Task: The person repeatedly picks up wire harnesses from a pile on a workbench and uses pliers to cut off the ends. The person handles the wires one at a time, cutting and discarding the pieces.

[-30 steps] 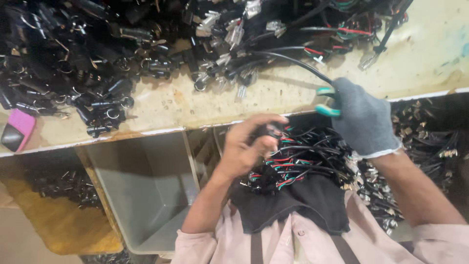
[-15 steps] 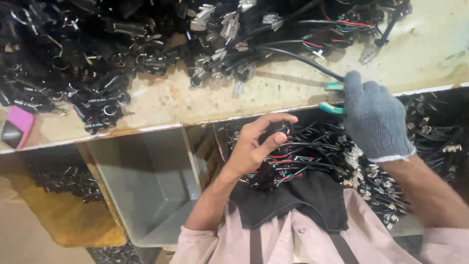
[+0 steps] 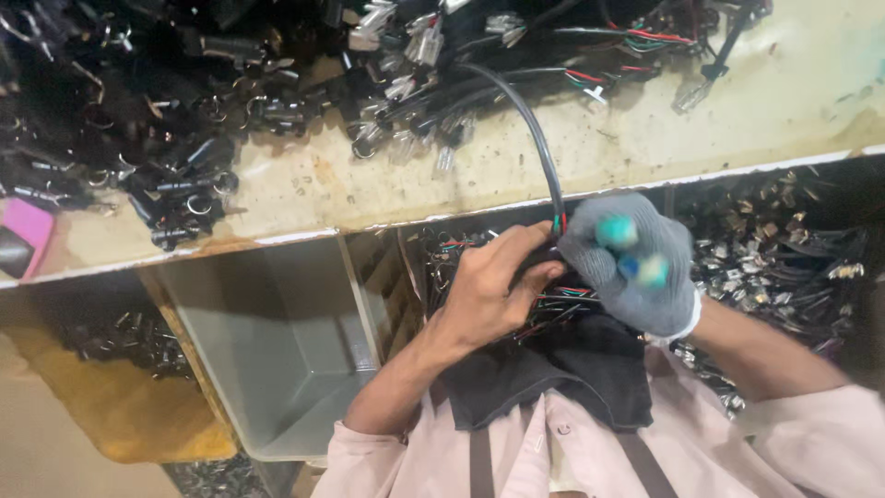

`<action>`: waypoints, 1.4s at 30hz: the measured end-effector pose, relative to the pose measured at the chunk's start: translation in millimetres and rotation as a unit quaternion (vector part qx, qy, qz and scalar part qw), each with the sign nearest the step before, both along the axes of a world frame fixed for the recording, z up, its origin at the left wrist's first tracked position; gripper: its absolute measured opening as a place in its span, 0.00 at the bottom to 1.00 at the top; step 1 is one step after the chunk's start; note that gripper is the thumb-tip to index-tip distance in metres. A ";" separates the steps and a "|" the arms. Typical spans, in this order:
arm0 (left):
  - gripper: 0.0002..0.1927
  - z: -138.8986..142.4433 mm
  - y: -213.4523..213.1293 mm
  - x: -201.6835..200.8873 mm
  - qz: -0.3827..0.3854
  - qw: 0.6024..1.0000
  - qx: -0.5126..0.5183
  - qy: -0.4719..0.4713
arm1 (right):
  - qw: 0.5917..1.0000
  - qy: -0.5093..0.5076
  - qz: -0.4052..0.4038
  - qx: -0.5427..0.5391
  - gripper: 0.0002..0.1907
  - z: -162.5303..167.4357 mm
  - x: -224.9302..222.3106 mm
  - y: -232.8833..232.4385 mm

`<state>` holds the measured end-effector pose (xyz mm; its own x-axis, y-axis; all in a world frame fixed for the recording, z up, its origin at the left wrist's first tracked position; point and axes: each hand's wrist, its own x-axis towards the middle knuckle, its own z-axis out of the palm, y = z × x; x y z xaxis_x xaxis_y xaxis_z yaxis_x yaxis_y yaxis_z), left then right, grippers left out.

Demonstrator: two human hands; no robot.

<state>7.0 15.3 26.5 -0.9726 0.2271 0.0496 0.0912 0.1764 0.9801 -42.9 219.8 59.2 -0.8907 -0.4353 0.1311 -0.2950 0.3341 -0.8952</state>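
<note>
You are looking at very little of that kind. No labels, signs or screens are showing anywhere in your view. The nearest thing to a package is sitting at about nine o'clock, at the left edge of the bench: a small pink box-like object [image 3: 26, 231] with a dark part at its lower end, partly cut off by the frame, so its exact kind is staying unclear.
</note>
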 end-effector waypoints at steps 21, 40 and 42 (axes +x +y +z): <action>0.07 28.4 -70.5 -40.6 0.051 0.866 -0.479 0.132 | 0.901 0.231 0.044 0.364 0.16 -2.3 -73.4 -26.9; 0.25 -51.2 -93.0 -57.0 0.169 0.877 -0.380 0.239 | 0.963 0.135 -0.108 0.209 0.28 -60.3 -44.0 18.1; 0.26 -54.0 -103.7 -54.7 0.128 0.869 -0.405 0.255 | 0.952 0.193 -0.128 0.200 0.25 -64.6 -43.5 24.3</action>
